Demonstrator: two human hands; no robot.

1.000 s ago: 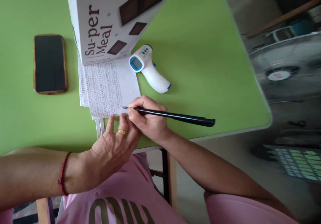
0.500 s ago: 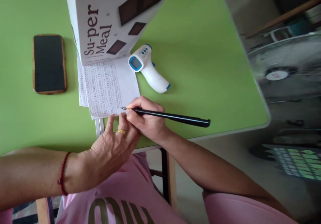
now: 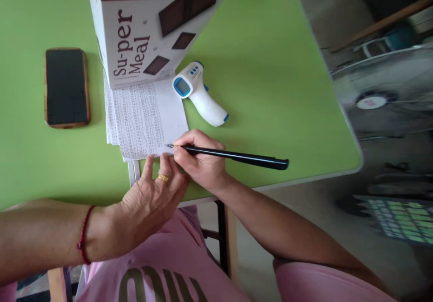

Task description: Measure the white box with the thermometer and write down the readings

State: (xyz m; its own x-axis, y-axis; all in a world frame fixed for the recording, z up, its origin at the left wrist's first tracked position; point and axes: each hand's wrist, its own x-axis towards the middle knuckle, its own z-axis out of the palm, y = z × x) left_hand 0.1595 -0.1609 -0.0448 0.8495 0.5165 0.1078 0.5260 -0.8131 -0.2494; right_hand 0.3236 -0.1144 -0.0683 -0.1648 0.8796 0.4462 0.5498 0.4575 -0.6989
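Note:
A black pen (image 3: 241, 156) is pinched in my right hand (image 3: 203, 160), its tip at the right part of a white sheet of paper (image 3: 171, 112) covered in rows of small handwriting. Flat by the sheet's near edge lies my left hand (image 3: 157, 191), fingers stretched out, with the fingertips touching the paper's border. That hand wears a gold ring and a red string bracelet (image 3: 84, 234). Under the sheet, more written paper (image 3: 111, 121) sticks out at the left. A box (image 3: 135, 35) lettered "Su-per Meal" stands on the sheet's far end.
Right of the paper lies a white and blue infrared thermometer (image 3: 203, 95). A phone (image 3: 66, 87) in a brown-edged case rests at the left of the green table (image 3: 270, 76). Beyond the table's right edge is a standing fan (image 3: 372, 101).
My right hand and the pen have shifted slightly to the right. My left hand stays in place on the paper's edge.

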